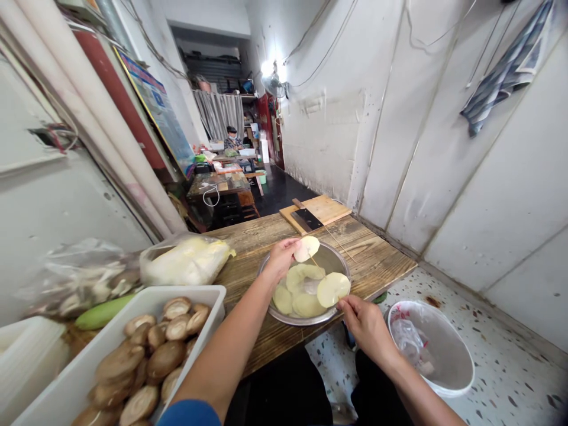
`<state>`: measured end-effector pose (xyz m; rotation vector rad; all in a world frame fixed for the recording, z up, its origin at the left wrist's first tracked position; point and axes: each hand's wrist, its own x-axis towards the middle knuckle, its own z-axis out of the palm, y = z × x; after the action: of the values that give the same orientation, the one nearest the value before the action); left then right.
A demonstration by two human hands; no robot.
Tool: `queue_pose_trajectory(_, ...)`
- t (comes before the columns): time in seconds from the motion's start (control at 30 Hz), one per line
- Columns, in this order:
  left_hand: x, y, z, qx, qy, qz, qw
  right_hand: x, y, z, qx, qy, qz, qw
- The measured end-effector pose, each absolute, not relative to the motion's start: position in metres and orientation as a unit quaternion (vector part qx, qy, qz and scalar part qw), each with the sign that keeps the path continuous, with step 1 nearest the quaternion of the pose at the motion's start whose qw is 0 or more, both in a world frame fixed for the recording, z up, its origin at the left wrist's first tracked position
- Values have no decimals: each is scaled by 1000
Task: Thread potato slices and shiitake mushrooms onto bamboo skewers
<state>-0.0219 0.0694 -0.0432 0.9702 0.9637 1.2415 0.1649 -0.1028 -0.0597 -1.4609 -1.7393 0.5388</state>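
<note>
My left hand (283,258) is closed on a thin, pale potato slice (307,249), held above the far side of a steel basin (306,321). A thin bamboo skewer (313,260) shows between this slice and a second potato slice (333,289). My right hand (361,322) is pinched at the near right rim, in line with the skewer; the second slice sits just ahead of its fingertips. The skewer's lower end is hidden by that slice and the fingers. Several more potato slices (306,305) lie in the basin, seemingly in water.
A cleaver (307,219) rests on a cutting board (331,208) behind the basin, with another skewer (341,244) nearby. Left are a crate (217,299) of mushrooms (166,358), a bagged pale item (186,261) and a green vegetable (104,312). A white bin (459,355) stands right. A person (232,139) sits far back.
</note>
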Motion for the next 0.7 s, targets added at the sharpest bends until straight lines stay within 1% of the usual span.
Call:
queue_pose_trajectory(0.2, -29, 69, -37, 354, 392, 505, 683, 167, -104, -64, -555, -680, 216, 428)
queue_pose_trajectory(0.4, -32, 73, -36, 314, 379, 477, 729, 169, -102, -69, -538, -693, 218, 428)
queue_pose_trajectory(0.7, -34, 72, -37, 331, 360, 492, 720, 168, -104, -68, -555, -685, 212, 421)
